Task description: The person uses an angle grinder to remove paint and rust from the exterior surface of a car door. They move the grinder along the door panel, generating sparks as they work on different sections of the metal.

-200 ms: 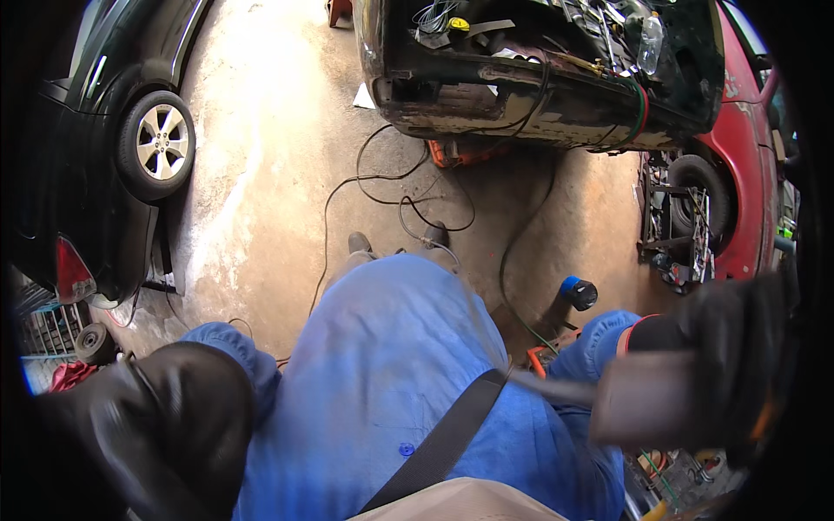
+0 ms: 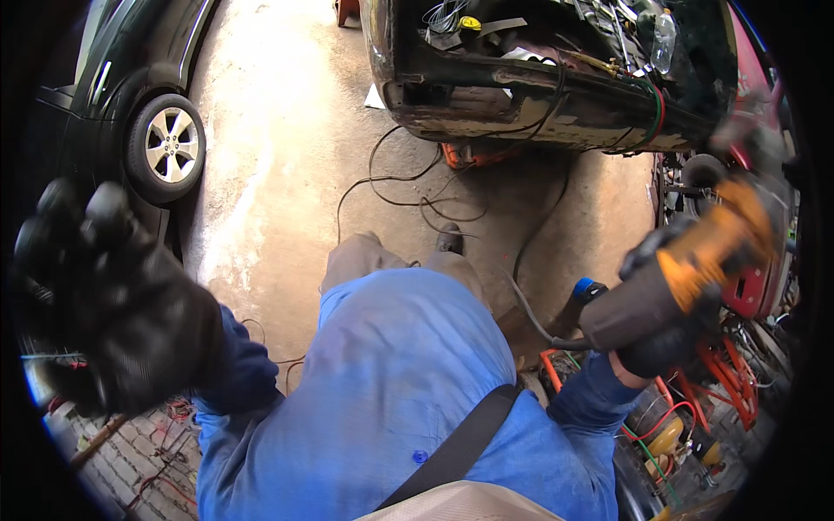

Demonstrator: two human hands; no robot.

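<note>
My left hand [image 2: 122, 313], in a black glove, is raised at the left with its fingers spread and nothing in them. At the right, my right hand [image 2: 665, 347], also black-gloved, is wrapped round an angle grinder [image 2: 638, 304] with a dark body and a yellow-orange front part. The grinder's head points up and to the right, blurred by motion. From the rear end of the tool a grey cord [image 2: 532, 317] runs off toward the floor. Both hands are held out to the sides of my blue work coat [image 2: 400, 356].
A stripped car body [image 2: 521, 122] stands ahead, with tools and a plastic bottle [image 2: 664, 42] on it. Black cables [image 2: 373, 180] loop over the concrete floor. A dark car [image 2: 95, 104] is parked at the left. A red car part, orange-red stands [image 2: 737, 382] and hoses crowd the right side.
My left hand has risen and its fingers have spread. My right hand has turned the grinder, so its yellow-orange part now shows. My left leg has come forward into view.
</note>
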